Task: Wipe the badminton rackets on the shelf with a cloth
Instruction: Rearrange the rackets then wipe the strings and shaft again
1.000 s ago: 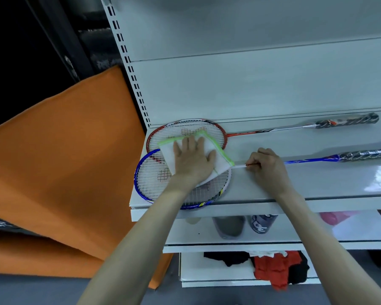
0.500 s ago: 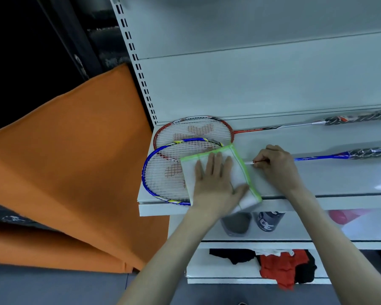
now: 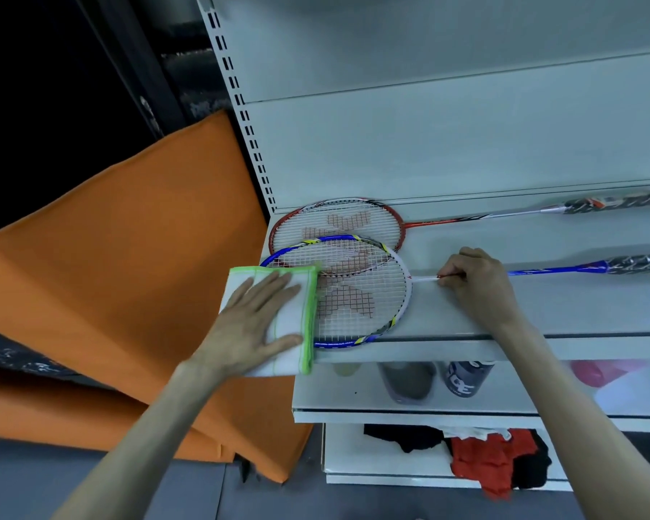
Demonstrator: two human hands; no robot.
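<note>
Two rackets are on the shelf (image 3: 541, 313); the cloth (image 3: 278, 324) is pressed with spread fingers (image 3: 278, 285) onto the blue racket (image 3: 357, 294), whose shaft is pinched by the right hand (image 3: 477, 283). Next, a sweep across the strings is called for.

White metal shelving (image 3: 447, 144); orange panel (image 3: 128, 257); grey floor (image 3: 203, 497)

Cool, even light falls from above onto the white shelf (image 3: 541, 309), bright enough to read the racket strings clearly. A soft glare patch sits on the shelf's right end. The upper left corner is nearly black. Wide-angle bending curves the slotted upright (image 3: 241, 118) and the shelf edges. The lower shelves lie dimmer, slightly soft.
</note>
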